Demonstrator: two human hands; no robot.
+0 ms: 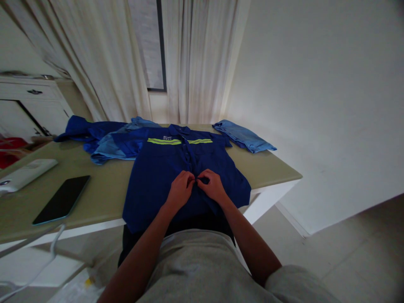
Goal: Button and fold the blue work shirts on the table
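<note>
Dark blue short-sleeved work shirt with a yellow-green reflective stripe (158,176) lies flat, front up, on the near edge of the beige desk (104,189). Collar at 12 o'clock, hem hanging over the edge at 6. Flat and centred on the person, probably so the front placket stays straight and within reach.

Left hand (180,188) and right hand (213,185) meet on the placket low on the shirt, fingertips touching. Both are clenched in a pinch on the cloth. That fine grip suits a small fastening, but what sits between the fingers is too small to tell.

Around:
- Heap of crumpled blue garments (104,141) at 11 o'clock, touching the shirt's sleeve.
- Folded light blue garment (244,135) at 1 o'clock, just apart.
- Black flat phone (62,199) at 9 o'clock, well apart, with a white oblong device (27,173) beyond it.
- White cable (47,256) hanging below the desk edge at 8 o'clock.
- White curtains (104,59) behind at 12 o'clock.

Nothing lies between the hands and the shirt.
</note>
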